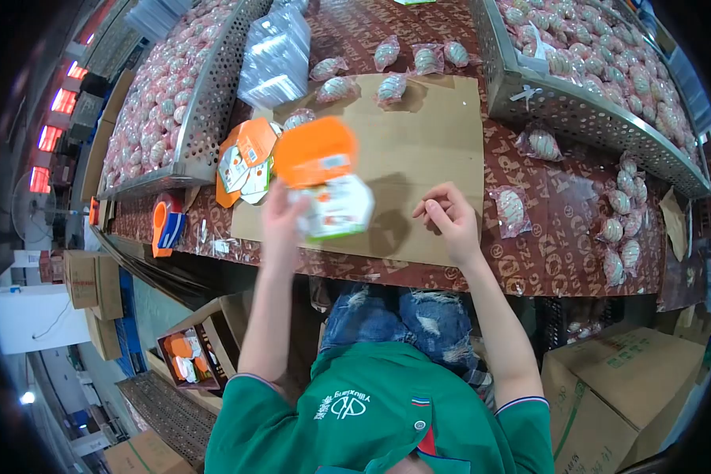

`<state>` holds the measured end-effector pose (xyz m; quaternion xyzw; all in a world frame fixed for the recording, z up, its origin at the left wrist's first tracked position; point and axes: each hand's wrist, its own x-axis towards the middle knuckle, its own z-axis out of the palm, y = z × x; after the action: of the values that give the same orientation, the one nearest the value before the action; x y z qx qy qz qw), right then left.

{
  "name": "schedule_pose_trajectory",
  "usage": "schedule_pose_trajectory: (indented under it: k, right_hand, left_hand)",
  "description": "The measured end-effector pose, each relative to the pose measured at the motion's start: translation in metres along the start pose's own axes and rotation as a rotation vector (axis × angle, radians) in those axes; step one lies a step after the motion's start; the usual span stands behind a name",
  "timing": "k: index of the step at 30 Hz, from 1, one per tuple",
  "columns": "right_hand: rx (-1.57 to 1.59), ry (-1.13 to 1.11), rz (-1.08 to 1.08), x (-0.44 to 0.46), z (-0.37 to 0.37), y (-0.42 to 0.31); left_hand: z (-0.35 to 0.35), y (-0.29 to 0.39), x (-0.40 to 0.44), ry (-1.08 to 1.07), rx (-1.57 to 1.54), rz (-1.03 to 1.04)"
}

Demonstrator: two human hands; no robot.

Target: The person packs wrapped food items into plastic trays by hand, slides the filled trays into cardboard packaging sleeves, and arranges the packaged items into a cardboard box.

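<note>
My left hand (283,217) is closed on the edge of an unfolded packaging card (318,152), which has an orange upper panel and a white printed lower panel with a green edge. The card is raised over the cardboard sheet (442,126) and slightly blurred. My right hand (450,221) hovers above the sheet's right part, holding nothing, with fingers loosely bent and a little apart. Left of the raised card lies a pile of similar orange and white cards (254,142). Several wrapped, pale striped round items (391,87) sit along the sheet's far edge.
Perforated metal trays full of wrapped round items stand on the left (201,103) and right (600,118). A stack of clear plastic packaging (275,59) is at the back left. An orange and blue tape dispenser (166,227) sits near the front edge. Cartons (632,379) stand below.
</note>
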<state>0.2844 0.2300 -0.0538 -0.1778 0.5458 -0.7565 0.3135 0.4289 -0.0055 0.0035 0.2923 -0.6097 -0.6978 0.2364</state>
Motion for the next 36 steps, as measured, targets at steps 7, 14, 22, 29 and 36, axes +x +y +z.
schedule_pose_trajectory:
  k: [7,14,22,29,36]
  right_hand:
    - [-0.318,-0.057,-0.107,0.004,0.009,0.01]
    - [-0.444,-0.033,-0.121,0.002,0.009,0.01]
    - [-0.494,-0.012,-0.147,0.004,0.011,0.01]
    - [-0.511,-0.055,-0.085,0.005,0.007,0.004]
    - [-0.439,-0.011,-0.111,0.006,0.008,0.008]
  left_hand:
    - [-0.132,0.026,0.058,0.411,1.074,0.336]
    - [-0.017,0.016,0.083,-0.123,1.48,0.827]
    - [0.044,-0.02,0.143,-0.037,1.545,0.466]
    - [0.059,-0.026,0.146,-0.231,1.002,0.615]
    - [0.06,-0.048,0.223,-0.062,0.913,0.198]
